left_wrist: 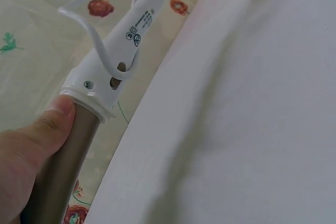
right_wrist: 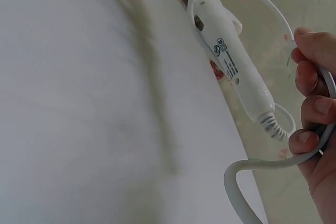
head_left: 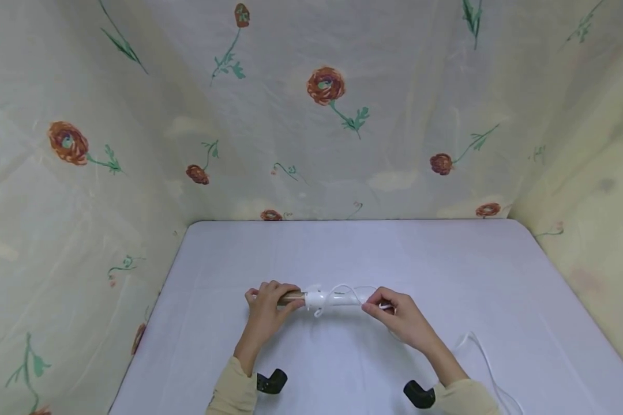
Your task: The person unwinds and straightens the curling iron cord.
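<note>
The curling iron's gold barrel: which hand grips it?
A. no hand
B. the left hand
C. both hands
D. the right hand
B: the left hand is wrapped round the gold barrel of the curling iron, while the right hand holds only the white cord.

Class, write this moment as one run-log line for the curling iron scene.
left hand: grips gold barrel | right hand: holds white cord | curling iron: held above table
</note>
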{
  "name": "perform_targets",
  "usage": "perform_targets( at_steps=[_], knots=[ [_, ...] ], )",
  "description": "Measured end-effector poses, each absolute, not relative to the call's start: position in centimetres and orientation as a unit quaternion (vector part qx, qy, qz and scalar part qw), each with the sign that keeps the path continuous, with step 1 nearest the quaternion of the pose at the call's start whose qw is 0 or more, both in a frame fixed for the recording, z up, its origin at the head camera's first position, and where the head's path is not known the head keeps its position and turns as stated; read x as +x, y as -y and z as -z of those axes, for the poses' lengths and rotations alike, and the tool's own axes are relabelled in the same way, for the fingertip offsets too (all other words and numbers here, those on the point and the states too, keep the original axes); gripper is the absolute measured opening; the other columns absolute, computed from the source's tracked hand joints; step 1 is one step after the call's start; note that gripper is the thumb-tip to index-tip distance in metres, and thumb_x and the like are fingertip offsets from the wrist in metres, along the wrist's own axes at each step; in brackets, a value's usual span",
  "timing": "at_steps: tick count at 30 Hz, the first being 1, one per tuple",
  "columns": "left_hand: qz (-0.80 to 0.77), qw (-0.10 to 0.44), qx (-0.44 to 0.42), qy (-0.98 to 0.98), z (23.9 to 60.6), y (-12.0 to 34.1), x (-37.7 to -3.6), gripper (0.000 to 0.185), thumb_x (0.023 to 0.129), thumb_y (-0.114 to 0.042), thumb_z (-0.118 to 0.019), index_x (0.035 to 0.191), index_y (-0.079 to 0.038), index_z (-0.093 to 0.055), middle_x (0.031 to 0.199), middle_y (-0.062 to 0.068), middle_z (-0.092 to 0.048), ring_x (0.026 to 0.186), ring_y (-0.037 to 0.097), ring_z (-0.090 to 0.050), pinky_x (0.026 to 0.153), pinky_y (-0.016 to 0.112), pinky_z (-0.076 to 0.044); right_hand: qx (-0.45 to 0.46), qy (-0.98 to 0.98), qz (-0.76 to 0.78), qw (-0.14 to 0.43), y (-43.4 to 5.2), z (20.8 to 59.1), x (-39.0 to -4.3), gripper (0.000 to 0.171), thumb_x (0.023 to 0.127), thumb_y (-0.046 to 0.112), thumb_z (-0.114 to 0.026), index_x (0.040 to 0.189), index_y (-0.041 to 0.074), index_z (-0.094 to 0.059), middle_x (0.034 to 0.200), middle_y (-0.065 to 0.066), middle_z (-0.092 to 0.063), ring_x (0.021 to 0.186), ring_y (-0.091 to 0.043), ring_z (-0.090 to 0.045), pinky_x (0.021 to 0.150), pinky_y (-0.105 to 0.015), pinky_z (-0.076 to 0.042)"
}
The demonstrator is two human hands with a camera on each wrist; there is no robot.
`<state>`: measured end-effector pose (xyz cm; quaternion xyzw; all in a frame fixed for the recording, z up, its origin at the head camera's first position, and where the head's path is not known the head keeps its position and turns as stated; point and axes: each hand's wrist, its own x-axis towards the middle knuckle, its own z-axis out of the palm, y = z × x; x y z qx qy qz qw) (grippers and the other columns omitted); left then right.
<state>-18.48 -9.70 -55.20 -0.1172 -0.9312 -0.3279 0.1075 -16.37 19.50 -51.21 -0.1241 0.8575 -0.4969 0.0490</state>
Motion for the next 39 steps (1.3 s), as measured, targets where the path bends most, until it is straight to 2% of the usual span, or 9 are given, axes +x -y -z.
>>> perform_targets(
  at_steps=[5, 13, 17, 22, 27, 32, 39],
  knots=[
    [0.327, 0.110, -0.103, 0.933, 55.1, 9.6, -18.7, 0.037, 0.078, -0.045, -0.070, 0.109, -0.024, -0.068, 0.093, -0.001, -0.063, 0.086, 0.017, -0.047, 0.090, 0.052, -0.018, -0.144, -0.852, 0.501, 0.057, -19.2, 51.4, -15.6, 0.015, 0.087, 0.031, -0.067, 0.086, 0.017, -0.063, 0.080, 0.002, -0.062, 0.066, -0.006, -0.052, 0.058, -0.021, -0.045],
    [0.327, 0.107, -0.082, 0.935, 54.7, 9.7, -19.1, 0.038, 0.080, -0.048, -0.067, 0.110, -0.026, -0.067, 0.096, -0.001, -0.063, 0.090, 0.018, -0.048, 0.092, 0.053, -0.017, -0.155, -0.847, 0.501, 0.087, -18.9, 51.9, -14.8, 0.016, 0.088, 0.032, -0.066, 0.087, 0.017, -0.064, 0.084, 0.001, -0.065, 0.072, -0.008, -0.056, 0.064, -0.022, -0.048],
    [0.330, 0.106, -0.080, 0.935, 54.6, 9.7, -19.3, 0.037, 0.080, -0.048, -0.067, 0.110, -0.026, -0.067, 0.097, -0.001, -0.063, 0.091, 0.019, -0.049, 0.093, 0.053, -0.017, -0.159, -0.848, 0.495, 0.101, -18.7, 52.0, -14.3, 0.011, 0.088, 0.028, -0.066, 0.087, 0.017, -0.065, 0.085, 0.000, -0.067, 0.074, -0.005, -0.057, 0.066, -0.022, -0.049],
    [0.333, 0.108, -0.082, 0.933, 54.5, 9.6, -19.5, 0.038, 0.080, -0.049, -0.067, 0.110, -0.026, -0.067, 0.096, -0.001, -0.064, 0.091, 0.019, -0.050, 0.093, 0.053, -0.017, -0.173, -0.841, 0.499, 0.114, -18.0, 50.4, -13.2, 0.009, 0.090, 0.021, -0.065, 0.086, 0.013, -0.066, 0.085, -0.008, -0.068, 0.073, -0.005, -0.056, 0.066, -0.022, -0.049],
    [0.336, 0.105, -0.078, 0.933, 54.5, 9.6, -19.4, 0.038, 0.080, -0.049, -0.066, 0.110, -0.025, -0.067, 0.098, 0.000, -0.064, 0.092, 0.019, -0.051, 0.092, 0.053, -0.017, -0.186, -0.837, 0.499, 0.124, -17.8, 50.1, -12.7, 0.009, 0.090, 0.018, -0.065, 0.085, 0.010, -0.066, 0.082, -0.008, -0.068, 0.071, -0.005, -0.056, 0.065, -0.022, -0.048],
    [0.347, 0.106, -0.080, 0.928, 54.3, 9.7, -19.2, 0.037, 0.080, -0.049, -0.066, 0.110, -0.026, -0.067, 0.098, 0.000, -0.064, 0.091, 0.019, -0.050, 0.092, 0.053, -0.017, -0.180, -0.844, 0.490, 0.125, -18.3, 52.8, -13.4, 0.012, 0.090, 0.024, -0.064, 0.085, 0.014, -0.066, 0.084, -0.007, -0.068, 0.072, -0.006, -0.055, 0.064, -0.022, -0.047],
    [0.357, 0.103, -0.083, 0.925, 53.8, 9.9, -19.0, 0.037, 0.081, -0.049, -0.065, 0.111, -0.027, -0.066, 0.100, 0.000, -0.065, 0.091, 0.019, -0.049, 0.092, 0.052, -0.016, -0.152, -0.855, 0.477, 0.133, -18.5, 54.8, -14.4, 0.021, 0.088, 0.037, -0.066, 0.083, 0.016, -0.066, 0.082, 0.003, -0.065, 0.072, -0.007, -0.054, 0.065, -0.022, -0.046]
  ],
)
